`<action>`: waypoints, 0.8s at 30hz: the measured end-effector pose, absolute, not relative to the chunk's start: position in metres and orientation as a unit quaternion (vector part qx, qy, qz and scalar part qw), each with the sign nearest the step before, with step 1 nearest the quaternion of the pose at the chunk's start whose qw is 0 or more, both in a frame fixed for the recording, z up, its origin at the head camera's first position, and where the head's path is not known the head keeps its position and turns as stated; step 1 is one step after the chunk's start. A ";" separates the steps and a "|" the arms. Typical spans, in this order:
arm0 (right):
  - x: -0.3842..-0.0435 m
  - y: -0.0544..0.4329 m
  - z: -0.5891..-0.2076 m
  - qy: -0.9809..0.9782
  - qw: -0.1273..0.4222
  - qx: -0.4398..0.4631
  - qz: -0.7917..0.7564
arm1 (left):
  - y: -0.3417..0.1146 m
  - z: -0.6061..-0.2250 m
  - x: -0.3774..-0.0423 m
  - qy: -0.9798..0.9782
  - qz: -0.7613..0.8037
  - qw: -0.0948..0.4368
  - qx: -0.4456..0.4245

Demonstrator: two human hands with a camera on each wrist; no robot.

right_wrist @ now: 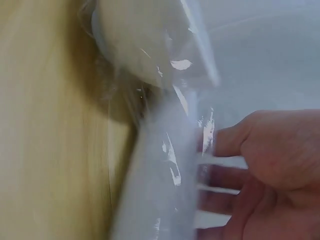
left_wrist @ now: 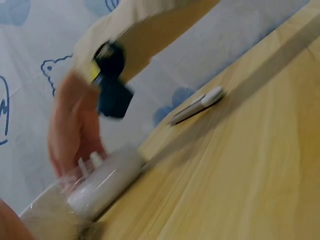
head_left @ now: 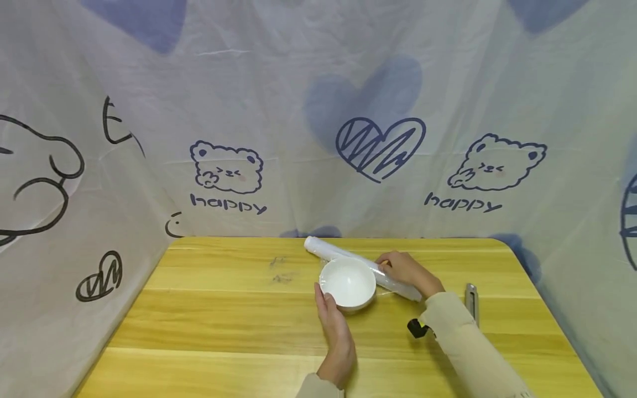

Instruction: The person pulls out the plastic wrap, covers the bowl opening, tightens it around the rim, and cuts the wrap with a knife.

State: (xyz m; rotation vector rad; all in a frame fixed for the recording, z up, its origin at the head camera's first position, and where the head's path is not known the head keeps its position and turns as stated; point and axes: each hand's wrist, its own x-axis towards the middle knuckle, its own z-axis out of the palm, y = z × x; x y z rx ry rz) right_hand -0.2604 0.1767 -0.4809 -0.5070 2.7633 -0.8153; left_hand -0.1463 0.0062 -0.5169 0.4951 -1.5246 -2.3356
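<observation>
A white bowl (head_left: 347,283) stands near the middle of the table, its mouth facing up. My left hand (head_left: 337,326) holds it at the near left side, thumb close to the rim. Behind it, a roll of cling film (head_left: 398,286) lies slantwise on the table. My right hand (head_left: 404,269) touches the far side of the roll; in the right wrist view its spread fingers (right_wrist: 222,177) reach the roll (right_wrist: 160,185) from the right. Clear film runs from the roll over the bowl (right_wrist: 145,35). In the left wrist view, only a blurred edge of my left hand (left_wrist: 12,225) appears.
A utility knife (head_left: 471,303) lies on the wooden table (head_left: 214,320) to the right, partly behind my right sleeve. A black wrist camera (head_left: 417,328) sits at my right cuff. A printed cloth (head_left: 298,138) hangs along the table's back and sides.
</observation>
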 end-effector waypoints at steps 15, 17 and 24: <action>-0.200 0.181 -0.484 0.872 0.185 -0.101 -0.442 | -0.026 -0.528 -0.178 -0.535 -0.823 0.127 0.140; -0.195 0.179 -0.487 0.856 0.198 -0.089 -0.469 | -0.031 -0.530 -0.184 -0.529 -0.828 0.130 0.136; -0.184 0.174 -0.494 0.811 0.233 -0.066 -0.532 | -0.042 -0.539 -0.199 -0.505 -0.848 0.103 0.120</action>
